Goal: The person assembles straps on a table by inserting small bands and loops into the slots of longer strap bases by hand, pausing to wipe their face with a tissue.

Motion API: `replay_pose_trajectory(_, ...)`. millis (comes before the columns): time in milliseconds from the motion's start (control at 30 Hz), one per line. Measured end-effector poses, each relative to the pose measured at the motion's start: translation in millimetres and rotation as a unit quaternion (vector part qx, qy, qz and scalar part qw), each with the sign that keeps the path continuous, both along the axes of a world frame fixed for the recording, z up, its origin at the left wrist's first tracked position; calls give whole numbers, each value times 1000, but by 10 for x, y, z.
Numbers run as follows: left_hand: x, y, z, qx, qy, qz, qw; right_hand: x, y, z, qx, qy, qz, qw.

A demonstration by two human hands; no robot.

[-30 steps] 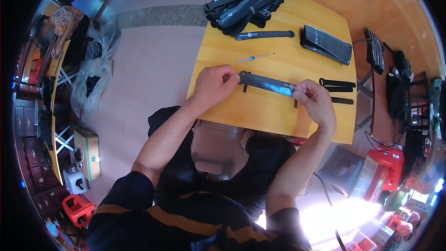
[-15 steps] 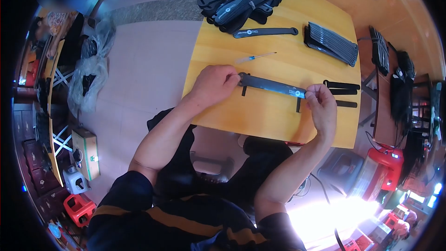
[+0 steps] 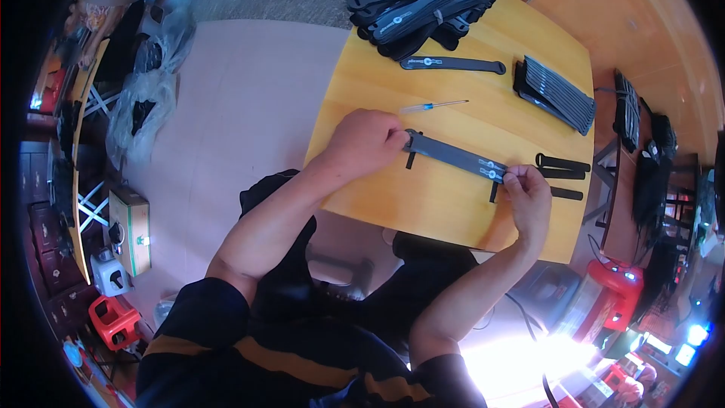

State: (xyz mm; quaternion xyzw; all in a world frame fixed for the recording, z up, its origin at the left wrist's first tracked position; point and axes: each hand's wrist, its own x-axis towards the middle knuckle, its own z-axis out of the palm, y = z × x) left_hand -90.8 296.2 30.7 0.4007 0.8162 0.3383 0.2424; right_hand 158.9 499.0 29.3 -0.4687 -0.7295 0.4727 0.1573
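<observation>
A flat black strap with white printing (image 3: 453, 157) is stretched between my two hands just above the wooden table (image 3: 362, 91). My left hand (image 3: 366, 140) is closed around its left end. My right hand (image 3: 530, 195) pinches the other end between thumb and fingers. Two white logos show one above the other near the right end, as if two straps lie together. Short narrow black strips stick out from beneath, one near the left end (image 3: 410, 160) and one near the right end (image 3: 494, 193). Beyond the strap lies a screwdriver (image 3: 434, 106) with a clear and blue handle.
A heap of black straps (image 3: 423, 4) covers the far table corner, with a single strap (image 3: 453, 65) before it. A neat strap stack (image 3: 555, 94) lies at right, above several short black strips (image 3: 563, 174). A red stool (image 3: 113, 323) stands on the floor.
The view has shifted, so the table appears further right and lower. A second white logo now shows at the strap's right end. Both hands keep their grip.
</observation>
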Motion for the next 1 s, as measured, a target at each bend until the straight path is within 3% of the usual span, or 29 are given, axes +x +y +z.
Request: replay_pose_trajectory(1000,53,14,-134,14,88,3,996,4,37,-47,-6,0,8,1000)
